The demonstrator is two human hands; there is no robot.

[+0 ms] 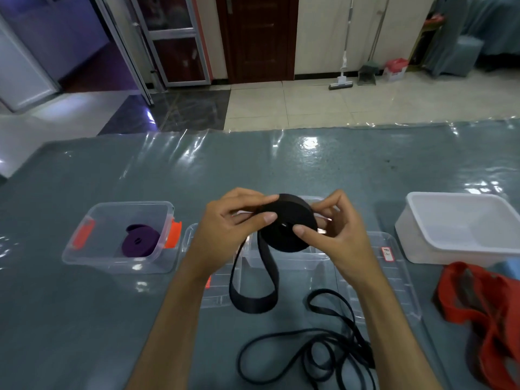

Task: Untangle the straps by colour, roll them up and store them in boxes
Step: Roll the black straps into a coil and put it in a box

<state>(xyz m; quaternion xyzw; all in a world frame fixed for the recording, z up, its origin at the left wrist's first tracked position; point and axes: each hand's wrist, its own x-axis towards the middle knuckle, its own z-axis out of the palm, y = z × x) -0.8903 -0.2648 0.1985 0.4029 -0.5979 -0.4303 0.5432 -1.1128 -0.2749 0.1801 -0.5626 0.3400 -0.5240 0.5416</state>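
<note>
A black strap roll (289,223) is held up over the table's middle. My left hand (228,229) grips its left side and top, and my right hand (334,229) pinches its right side with the thumb near the core. A loose length of the black strap (253,294) hangs from the roll in a loop, and the remainder lies in tangled coils (318,350) near the front edge. A rolled purple strap (139,242) sits in a clear box (84,257) with orange latches at the left. A red strap heap (489,305) lies at the right.
A clear box (284,260) stands under my hands, with clear lids (394,280) lying flat beside it. A white tub (461,229) stands at the right. The table (112,333) has a grey glossy cover. A tiled floor, doors and a mop lie beyond the far edge.
</note>
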